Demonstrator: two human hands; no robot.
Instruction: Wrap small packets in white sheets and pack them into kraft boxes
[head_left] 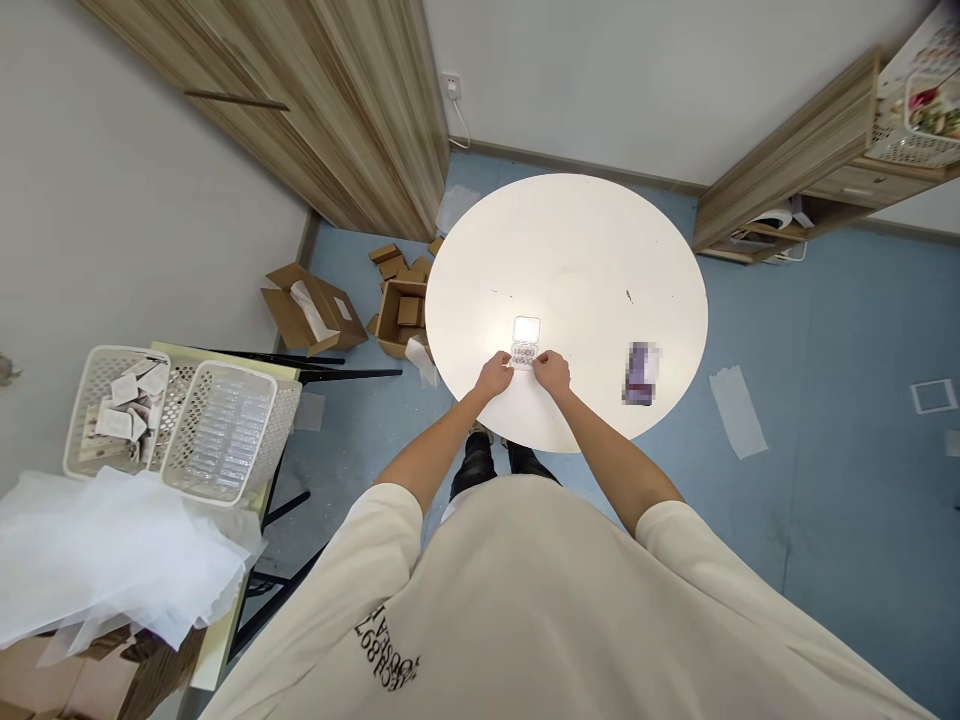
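Observation:
A small clear plastic case [524, 352] lies on the round white table with its lid raised toward the far side. Several small pinkish pieces sit in rows in its base; their kind is too small to make out. My left hand [495, 374] is closed at the case's left edge, fingertips gripping it. At the right edge, my right hand [553, 372] is closed too, its thumb and fingers pinched on the case's rim. Both wrists are over the near part of the table.
The round white table [570, 240] also bears a blurred-out purple object [639, 374] at right. Open cardboard boxes [319, 310] stand on the floor at left. Beyond them, a side table carries white baskets [274, 425] and white sheeting [112, 560]. A wooden cabinet [360, 110] stands behind.

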